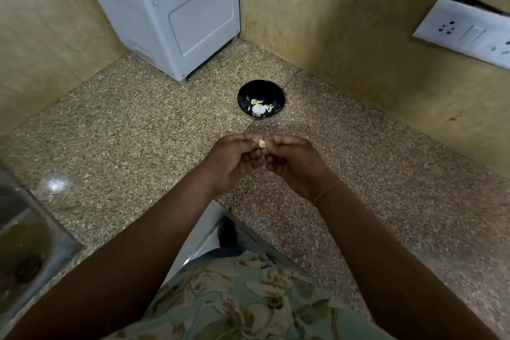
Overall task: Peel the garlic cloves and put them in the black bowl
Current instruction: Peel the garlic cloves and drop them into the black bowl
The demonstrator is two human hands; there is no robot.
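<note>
Garlic clove [262, 143] sits pinched between our left hand [233, 161] and right hand [296, 164] at frame centre, fingertips of both clamped on it to work the skin loose. Just above waits the black bowl [271, 90], close enough for dropping cloves in.

Speckled counter [132, 119] bearing black bowl [248, 92]

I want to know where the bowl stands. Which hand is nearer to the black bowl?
Neither clearly. The left hand and right hand meet on a garlic clove, just below the black bowl, one each side.
</note>
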